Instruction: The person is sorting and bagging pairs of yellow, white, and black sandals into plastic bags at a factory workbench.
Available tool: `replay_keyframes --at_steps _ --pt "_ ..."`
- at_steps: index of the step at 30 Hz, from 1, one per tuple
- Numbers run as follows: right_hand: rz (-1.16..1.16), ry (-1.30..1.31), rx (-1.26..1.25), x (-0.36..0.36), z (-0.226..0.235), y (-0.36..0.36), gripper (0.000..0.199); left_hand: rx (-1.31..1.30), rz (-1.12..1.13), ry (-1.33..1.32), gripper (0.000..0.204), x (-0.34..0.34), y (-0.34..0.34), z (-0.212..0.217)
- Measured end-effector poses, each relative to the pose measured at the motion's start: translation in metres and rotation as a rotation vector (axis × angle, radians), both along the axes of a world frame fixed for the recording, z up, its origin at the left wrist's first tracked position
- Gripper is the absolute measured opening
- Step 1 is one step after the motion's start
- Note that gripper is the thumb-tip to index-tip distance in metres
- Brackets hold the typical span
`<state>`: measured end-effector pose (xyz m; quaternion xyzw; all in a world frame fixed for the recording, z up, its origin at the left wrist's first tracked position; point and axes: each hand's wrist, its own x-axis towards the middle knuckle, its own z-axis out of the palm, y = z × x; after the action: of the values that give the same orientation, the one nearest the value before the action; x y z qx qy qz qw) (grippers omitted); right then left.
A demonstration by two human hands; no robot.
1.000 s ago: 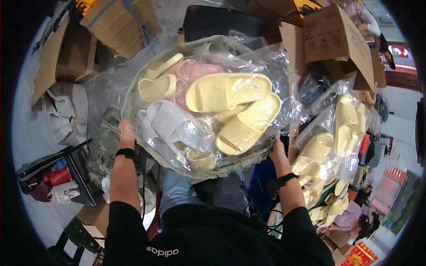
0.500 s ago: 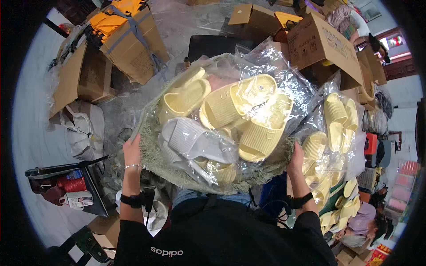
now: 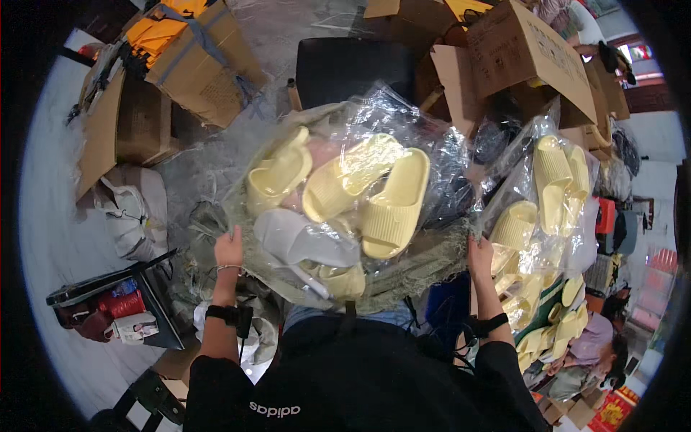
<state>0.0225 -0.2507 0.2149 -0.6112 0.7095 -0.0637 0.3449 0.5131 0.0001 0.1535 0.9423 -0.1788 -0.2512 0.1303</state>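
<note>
A green-grey woven sack (image 3: 425,250) with a frayed edge spreads out in front of me. My left hand (image 3: 229,249) is closed on its left edge, and my right hand (image 3: 480,256) grips the right edge. In the sack's mouth, under clear plastic (image 3: 381,108), lie several pale yellow slippers (image 3: 394,205). A grey slipper (image 3: 306,241) rests among them at the near left. Something pink shows behind the yellow ones at the far left. The plastic and the sack hide whatever lies deeper.
Beyond the sack stands a black chair seat (image 3: 353,72). Open cardboard boxes (image 3: 522,54) fill the far right, and another box (image 3: 205,68) with orange items stands far left. More bagged yellow slippers (image 3: 554,187) lie to my right, near a person in purple (image 3: 590,342).
The slippers have shifted left within the sack's mouth and sit a little flatter. The sack's far rim has dropped nearer, baring more of the black seat. Both hands keep their hold.
</note>
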Motion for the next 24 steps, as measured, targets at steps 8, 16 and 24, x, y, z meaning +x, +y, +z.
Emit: replay_keyframes --at_steps 8,16,24 --pt "0.106 -0.338 0.025 -0.019 -0.072 -0.058 0.028 -0.302 -0.225 -0.406 0.066 0.071 -0.081 -0.067" --pt "-0.388 -0.057 -0.205 0.022 -0.110 -0.069 0.015 0.216 -0.240 -0.094 0.055 0.088 -0.143 -0.067" --pt "-0.566 -0.217 -0.182 0.001 -0.160 -0.046 0.035 0.495 -0.358 -0.257 0.055 0.070 -0.183 -0.064"
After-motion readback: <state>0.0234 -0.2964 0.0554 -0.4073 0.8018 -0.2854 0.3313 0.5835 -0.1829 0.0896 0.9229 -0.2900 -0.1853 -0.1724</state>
